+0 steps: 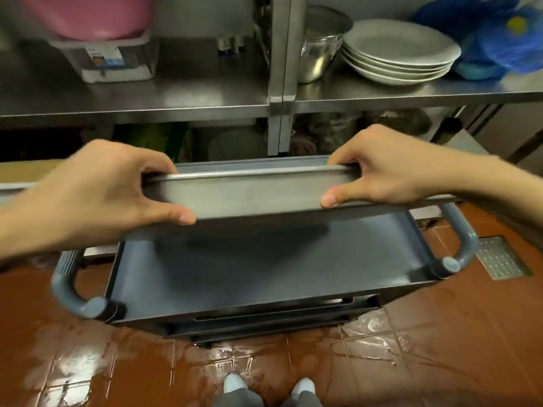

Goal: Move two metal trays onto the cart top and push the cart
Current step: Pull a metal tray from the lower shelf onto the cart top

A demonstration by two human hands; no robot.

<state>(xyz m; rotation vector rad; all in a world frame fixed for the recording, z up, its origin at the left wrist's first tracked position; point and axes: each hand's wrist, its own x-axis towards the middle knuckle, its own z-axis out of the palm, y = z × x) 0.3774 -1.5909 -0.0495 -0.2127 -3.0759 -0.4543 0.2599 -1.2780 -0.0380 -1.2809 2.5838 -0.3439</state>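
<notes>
One metal tray point(249, 198) is seen, held in the air above the cart top point(264, 274), tilted with its near edge lower. No second tray can be made out in this view. All positions are noted relative to the cart top, from left to right.

Left of the cart top, the left handle point(69, 286) is seen untouched. Above the cart top's left part, the left hand point(108, 192) is closed on the tray's left end: thumb pressed on the near face, fingers point(158, 168) curled over the far rim. Above its right part, the right hand point(379, 171) is closed on the right end likewise. Right of the cart top, the right handle point(461, 242) is also free.

Beyond the cart top, a steel shelf point(176, 95) is recorded, carrying a plastic box point(114, 60), a metal bowl point(320, 45) and stacked plates point(399, 54).

Progress, as judged: the cart top is bare, so no tray has been set down yet. The first placement is under way; the second tray and the push remain. The wet floor tiles point(117, 362) are noted as a slip risk.
</notes>
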